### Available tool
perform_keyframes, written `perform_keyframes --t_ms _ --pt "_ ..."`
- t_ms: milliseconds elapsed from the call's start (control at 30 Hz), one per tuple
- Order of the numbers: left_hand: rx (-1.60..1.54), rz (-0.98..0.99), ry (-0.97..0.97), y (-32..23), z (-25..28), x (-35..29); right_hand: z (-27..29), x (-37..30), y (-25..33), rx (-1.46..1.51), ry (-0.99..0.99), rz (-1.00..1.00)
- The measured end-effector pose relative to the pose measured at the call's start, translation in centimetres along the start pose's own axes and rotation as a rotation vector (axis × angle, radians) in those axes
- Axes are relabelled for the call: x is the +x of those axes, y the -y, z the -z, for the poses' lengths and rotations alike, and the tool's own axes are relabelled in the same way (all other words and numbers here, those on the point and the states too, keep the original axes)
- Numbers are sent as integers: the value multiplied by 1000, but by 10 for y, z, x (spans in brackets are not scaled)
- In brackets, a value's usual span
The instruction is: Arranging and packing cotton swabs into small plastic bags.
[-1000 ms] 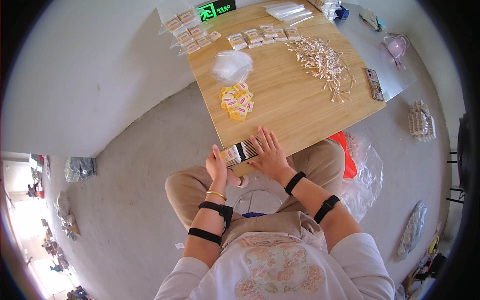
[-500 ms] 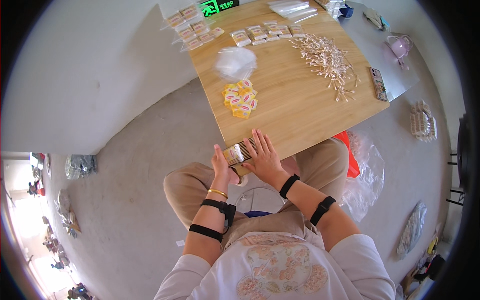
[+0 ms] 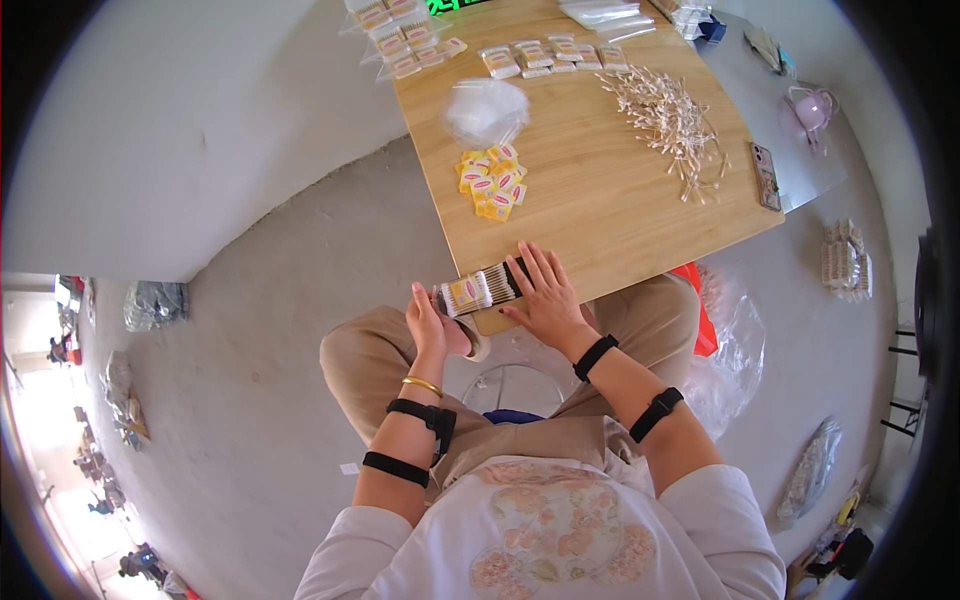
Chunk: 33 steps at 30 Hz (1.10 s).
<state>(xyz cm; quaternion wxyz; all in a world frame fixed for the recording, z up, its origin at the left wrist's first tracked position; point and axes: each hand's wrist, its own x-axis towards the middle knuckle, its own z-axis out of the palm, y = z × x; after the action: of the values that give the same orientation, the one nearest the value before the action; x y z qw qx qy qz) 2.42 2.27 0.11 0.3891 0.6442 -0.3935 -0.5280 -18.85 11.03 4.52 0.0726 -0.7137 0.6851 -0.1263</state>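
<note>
At the table's near left corner, cotton swabs [image 3: 498, 284] lie side by side in a row, with a yellow-and-white card [image 3: 465, 294] over their left part. A dark flat strip [image 3: 516, 272] shows under their right end. My left hand [image 3: 428, 325] is closed round the left end of this swab pack, its thumb pointing up and its other fingers partly hidden below. My right hand [image 3: 546, 296] lies flat with fingers stretched over the strip's right end, pressing near the swab tips. Clear film seems to show at the pack's left end.
Farther up the wooden table [image 3: 600, 220] lie a pile of yellow cards [image 3: 492, 182], a stack of clear bags [image 3: 486, 112], loose cotton swabs [image 3: 672, 120] and several filled packs [image 3: 532, 56]. A phone [image 3: 765, 176] rests at the right edge. A red bag [image 3: 708, 325] is below it.
My left hand and the card end of the pack have moved left, away from my right hand. More of the swabs' length shows between the hands. The view has shifted slightly.
</note>
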Motion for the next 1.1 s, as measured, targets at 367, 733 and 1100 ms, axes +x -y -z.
perform_keyframes --t_ms 367,733,1100 --pt "399 -377 -29 -5 -14 -10 -11 8 28 -63 45 1" --pt "421 -444 25 -12 -8 -8 -4 10 32 -55 122 36" --pt "-618 397 138 -4 -25 -35 -45 21 36 681 -16 -331"
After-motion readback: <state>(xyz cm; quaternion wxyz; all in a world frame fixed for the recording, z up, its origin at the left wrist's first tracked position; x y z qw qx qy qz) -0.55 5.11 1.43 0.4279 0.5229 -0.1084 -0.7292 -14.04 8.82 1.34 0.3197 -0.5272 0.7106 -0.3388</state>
